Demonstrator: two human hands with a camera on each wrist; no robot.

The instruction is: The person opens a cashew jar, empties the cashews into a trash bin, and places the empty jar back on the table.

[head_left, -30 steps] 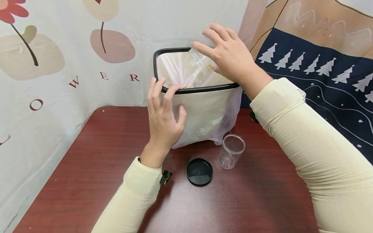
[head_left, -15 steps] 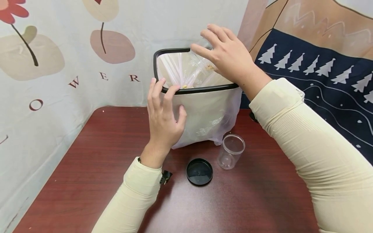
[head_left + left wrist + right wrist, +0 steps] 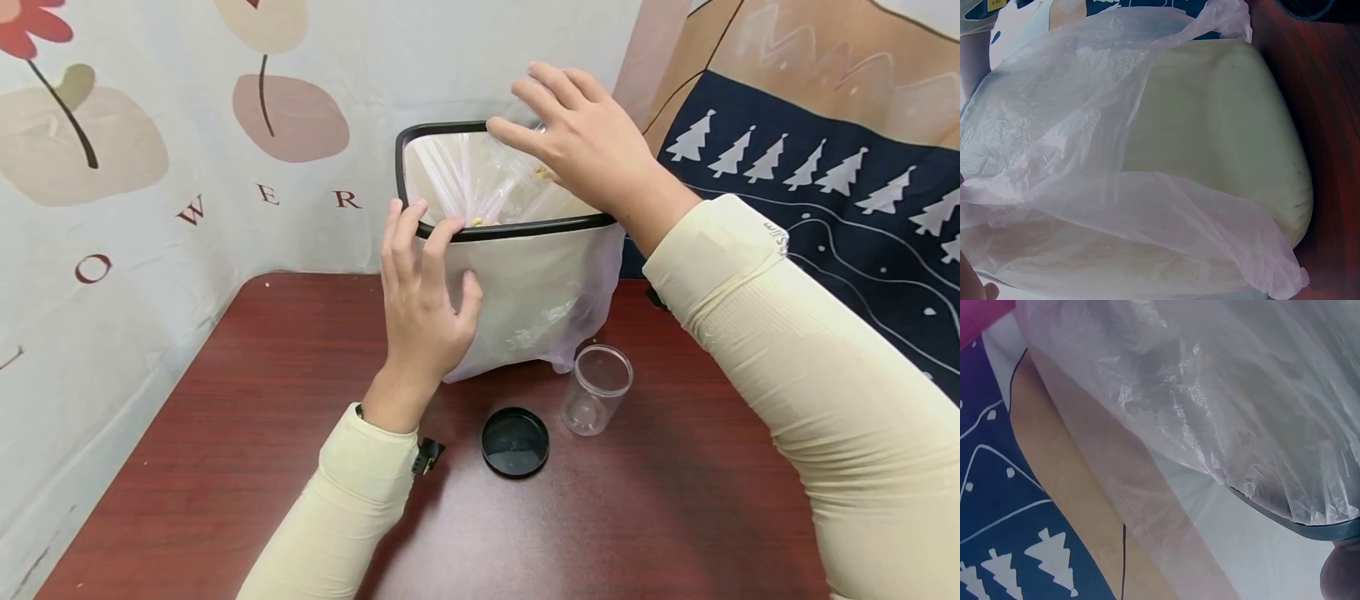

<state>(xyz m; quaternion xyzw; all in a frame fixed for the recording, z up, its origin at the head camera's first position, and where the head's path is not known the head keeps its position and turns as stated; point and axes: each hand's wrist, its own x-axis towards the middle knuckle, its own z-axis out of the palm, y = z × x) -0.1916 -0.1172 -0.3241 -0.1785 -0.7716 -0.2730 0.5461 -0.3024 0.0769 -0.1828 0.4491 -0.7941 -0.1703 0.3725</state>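
Observation:
A pale trash can [image 3: 1247,137] with a thin translucent bag [image 3: 555,325] over it stands at the back of the table, a black rim ring [image 3: 525,228] round its mouth. My left hand [image 3: 423,304] rests its fingertips on the ring's front left corner, thumb by the front wall. My right hand [image 3: 592,150] lies over the right side of the mouth with fingers spread, hiding that stretch of ring. In the right wrist view a fingertip [image 3: 1341,575] shows right beside the ring. The left wrist view shows the bag bunched loosely, leaving part of the wall bare.
A clear jar [image 3: 597,392] without a lid stands in front of the trash can to the right. Beside it a black round lid [image 3: 514,442] lies on the reddish-brown table [image 3: 247,433]. Printed cloth [image 3: 315,50] hangs behind.
My right hand has shifted very slightly left along the far rim. The left hand, trash can, jar and lid stay in place.

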